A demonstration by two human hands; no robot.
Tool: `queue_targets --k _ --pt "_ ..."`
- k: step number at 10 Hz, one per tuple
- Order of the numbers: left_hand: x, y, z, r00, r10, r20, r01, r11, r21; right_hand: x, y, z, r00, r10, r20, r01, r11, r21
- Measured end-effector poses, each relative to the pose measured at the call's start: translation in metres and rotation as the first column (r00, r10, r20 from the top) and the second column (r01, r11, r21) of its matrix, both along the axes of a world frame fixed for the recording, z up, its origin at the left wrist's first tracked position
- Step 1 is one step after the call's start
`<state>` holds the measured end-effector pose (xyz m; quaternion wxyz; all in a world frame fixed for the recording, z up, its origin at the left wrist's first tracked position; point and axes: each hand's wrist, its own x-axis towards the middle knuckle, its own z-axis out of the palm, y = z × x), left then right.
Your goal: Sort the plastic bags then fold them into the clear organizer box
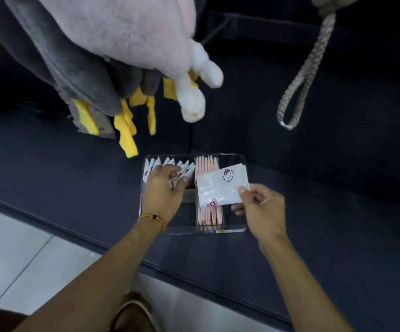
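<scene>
The clear organizer box (236,230) sits on a dark padded surface. Its left compartment holds a row of folded white bags (168,162); the middle one holds upright pink folded bags (206,164). My left hand (164,190) reaches into the left compartment and its fingers press against the white bags, pushing them back. My right hand (262,207) pinches a folded white bag with a cartoon cat print (218,188) by its right edge, holding it flat just above the pink row.
A pink and grey plush toy with yellow strips (112,56) hangs over the far left. A braided rope loop (299,92) dangles at the upper right. Pale floor tiles (14,255) lie below the dark surface's front edge.
</scene>
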<state>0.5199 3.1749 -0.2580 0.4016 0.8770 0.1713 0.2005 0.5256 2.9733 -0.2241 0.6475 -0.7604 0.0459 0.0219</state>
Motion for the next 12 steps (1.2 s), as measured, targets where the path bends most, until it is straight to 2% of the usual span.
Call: queue_targets --k 1,2,3,4,5,6,7,9,10,11,12 --pt "0.016 0.009 -0.01 0.994 0.043 -0.102 0.002 0.916 0.401 0.01 0.022 0.001 1.0 -0.015 -0.01 0.016 0.997 0.069" --pt "0.023 0.017 -0.015 0.982 0.075 -0.174 0.032 0.837 0.546 0.019 0.046 -0.002 1.0 -0.014 -0.026 0.016 0.996 0.091" --pt "0.02 0.033 -0.011 0.989 0.111 -0.1 -0.051 0.881 0.471 0.029 0.067 -0.006 0.999 -0.003 -0.053 0.006 0.998 0.057" --pt "0.015 0.046 -0.007 0.985 0.166 -0.037 -0.138 0.909 0.394 0.037 0.082 -0.011 0.998 -0.009 0.055 0.02 0.98 -0.196" --pt "0.012 0.048 -0.008 0.987 0.161 -0.014 -0.145 0.917 0.373 0.045 0.097 -0.011 0.964 0.023 0.264 0.117 0.857 -0.501" --pt "0.012 0.044 -0.01 0.994 0.109 -0.024 -0.091 0.92 0.381 0.048 0.115 -0.01 0.951 0.221 0.218 -0.04 0.783 -0.621" --pt "0.01 0.046 -0.011 0.999 -0.042 -0.031 0.052 0.896 0.442 0.049 0.128 -0.018 0.913 0.405 0.036 -0.287 0.705 -0.649" --pt "0.008 0.054 -0.013 0.98 -0.191 -0.049 0.187 0.823 0.537 0.051 0.135 -0.021 0.911 0.412 -0.022 -0.319 0.669 -0.671" --pt "0.006 0.051 -0.006 0.971 -0.207 -0.12 0.24 0.832 0.5 0.047 0.126 -0.013 0.931 0.364 0.008 -0.28 0.729 -0.625" --pt "-0.003 0.045 0.007 0.975 -0.176 -0.133 0.212 0.914 0.345 0.032 0.109 0.005 0.968 0.241 0.067 -0.177 0.85 -0.496" --pt "-0.03 0.033 0.033 0.998 -0.06 -0.025 0.062 0.991 0.122 0.009 0.073 0.036 0.99 0.042 0.135 0.001 0.951 -0.309"
